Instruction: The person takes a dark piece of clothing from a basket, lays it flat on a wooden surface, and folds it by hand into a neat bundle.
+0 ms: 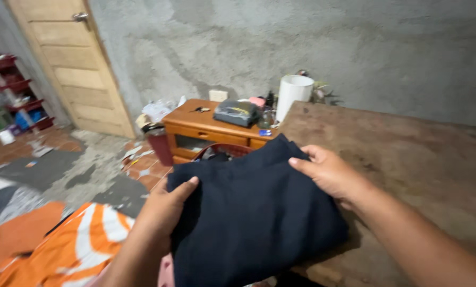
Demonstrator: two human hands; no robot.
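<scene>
Both hands clasp a folded dark navy cloth (254,212) on the wooden table (408,154): left hand (161,210) pinches its left edge, right hand (331,172) its far right edge.

- A plain room in a home, roughly finished: the wall (302,42) is bare grey cement, unpainted.
- A panelled wooden door (73,64) with a metal handle stands at the left.
- The floor (89,165) is worn reddish tile with patchy grey cement and scattered scraps.
- A low wooden cabinet (211,133) with drawers carries household clutter: a dark box, small bottles, a white cylindrical container (292,94).
- A red shelf rack (15,85) of goods stands at far left.
- A worn wooden table (408,159) and orange-and-white cloth (84,239) suggest laundry at home.
</scene>
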